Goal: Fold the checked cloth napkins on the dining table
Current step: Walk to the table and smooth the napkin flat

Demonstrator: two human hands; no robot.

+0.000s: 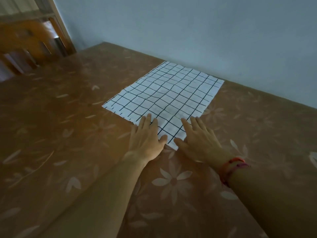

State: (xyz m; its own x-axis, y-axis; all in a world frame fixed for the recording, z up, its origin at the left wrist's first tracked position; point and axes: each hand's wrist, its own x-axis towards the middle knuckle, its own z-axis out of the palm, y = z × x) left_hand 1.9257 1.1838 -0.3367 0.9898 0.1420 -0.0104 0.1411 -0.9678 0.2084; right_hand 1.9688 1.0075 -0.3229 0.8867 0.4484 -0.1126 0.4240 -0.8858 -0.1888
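1. We are observing a dining table [68, 134] filling most of the view. A brown covering printed with pale flowers is lying over it.
2. A plain pale blue wall [188, 31] is running along the table's far edge.
3. A wooden chair [29, 47] is standing at the far left, just beside the table. It is blurred, so we are recording no further detail.
4. One checked napkin [168, 93], white with a dark grid, is lying spread flat on the table right of centre. Its far corner is sitting close to the wall and its near corner is pointing toward the person. We cannot tell how many layers it has.
5. The left hand [145, 136] is lying open, fingers straight, palm down, on the napkin's near-left edge, with its thumb resting on the cloth.
6. The right hand [199, 140] is likewise lying open and flat, pressing the near-right edge, thumb toward the near corner.
7. A red and purple wristband [231, 169] is sitting on the right wrist.
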